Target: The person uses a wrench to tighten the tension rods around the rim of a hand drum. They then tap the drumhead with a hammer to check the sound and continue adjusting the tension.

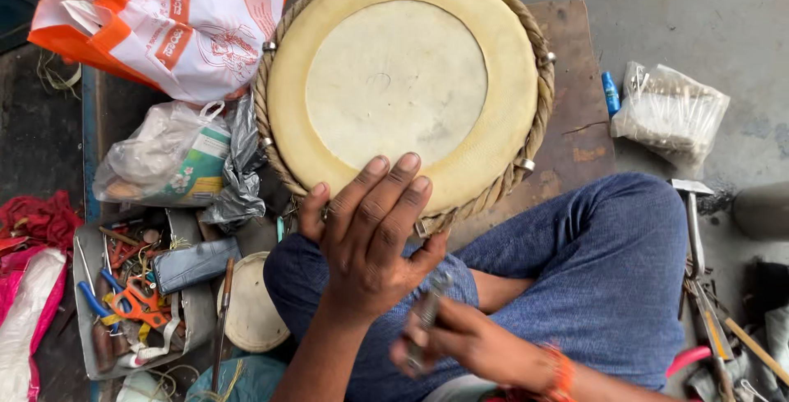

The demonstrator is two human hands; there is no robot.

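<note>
Orange-white bag (164, 20) left of drum (403, 81); left hand (370, 233) on rim

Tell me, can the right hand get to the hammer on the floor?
Probably yes. The hammer lies uncovered beside the right knee, with nothing in between, but the right hand already holds a small metal tool.

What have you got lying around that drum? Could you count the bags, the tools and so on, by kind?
Drum: 1
Orange and white bag: 1
Clear plastic bags: 2
Hammer: 1
Orange-handled scissors: 1
Blue-handled pliers: 1
Small metal tool in the right hand: 1
Total: 8
The left hand rests over the drum's rim.
</note>
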